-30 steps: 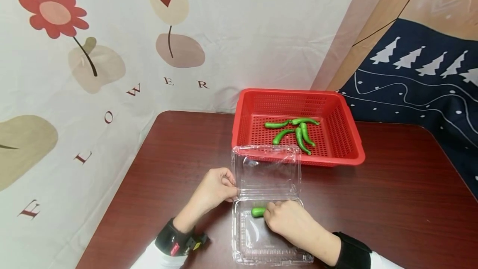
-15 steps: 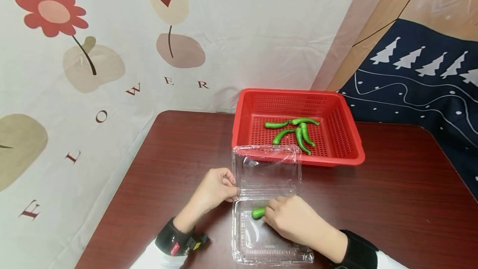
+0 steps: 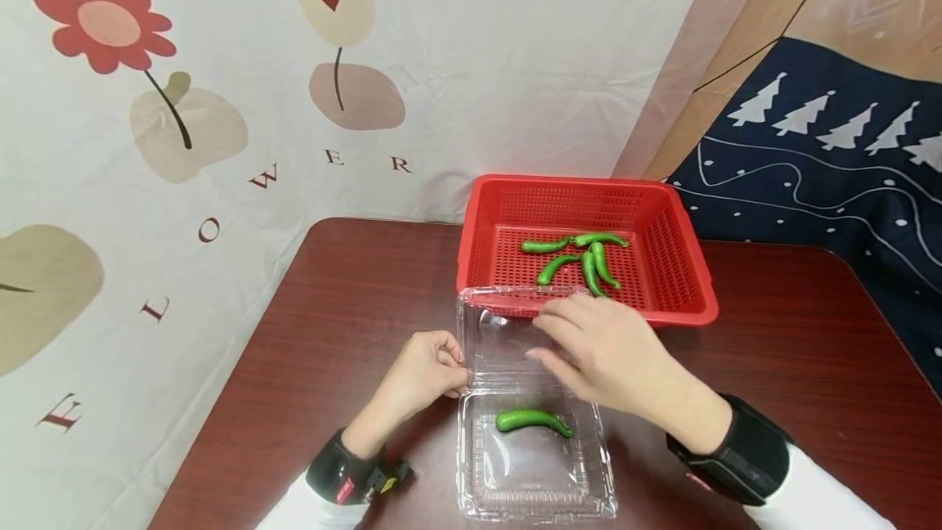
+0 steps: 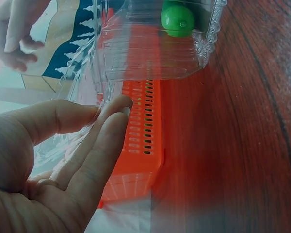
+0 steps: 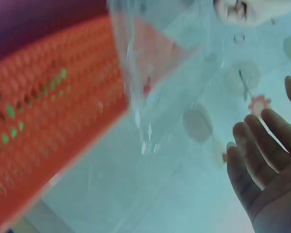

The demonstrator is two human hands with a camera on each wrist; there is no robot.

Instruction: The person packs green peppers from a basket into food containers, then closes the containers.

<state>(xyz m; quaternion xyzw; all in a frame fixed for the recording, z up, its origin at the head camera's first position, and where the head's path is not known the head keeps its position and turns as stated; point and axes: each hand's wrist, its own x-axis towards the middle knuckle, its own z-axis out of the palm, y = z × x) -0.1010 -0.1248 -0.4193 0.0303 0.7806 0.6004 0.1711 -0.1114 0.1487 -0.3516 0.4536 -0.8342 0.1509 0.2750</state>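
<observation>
A clear plastic clamshell box (image 3: 530, 481) stands opened out, its lid (image 3: 500, 346) raised at the back. One green chili pepper (image 3: 531, 419) lies crosswise in its base, the blunt end (image 4: 177, 22) showing through the plastic in the left wrist view. My left hand (image 3: 423, 366) pinches the box's left edge by the hinge between thumb and fingers. Nothing is in my right hand (image 3: 599, 350), whose fingers (image 5: 252, 160) are spread and relaxed; in the head view it overlaps the right part of the lid. More green chili peppers (image 3: 557, 267) lie in the red basket (image 3: 666, 244).
The red basket sits at the back of the dark wooden table (image 3: 353, 293), right behind the lid. Behind the table hangs a printed cloth (image 3: 515, 64) with flowers and letters. A black band (image 3: 728, 448) wraps the right wrist.
My right hand has let go of the chili pepper in the box base and moved up and away, over the lid toward the basket. The left hand has stayed at the box edge.
</observation>
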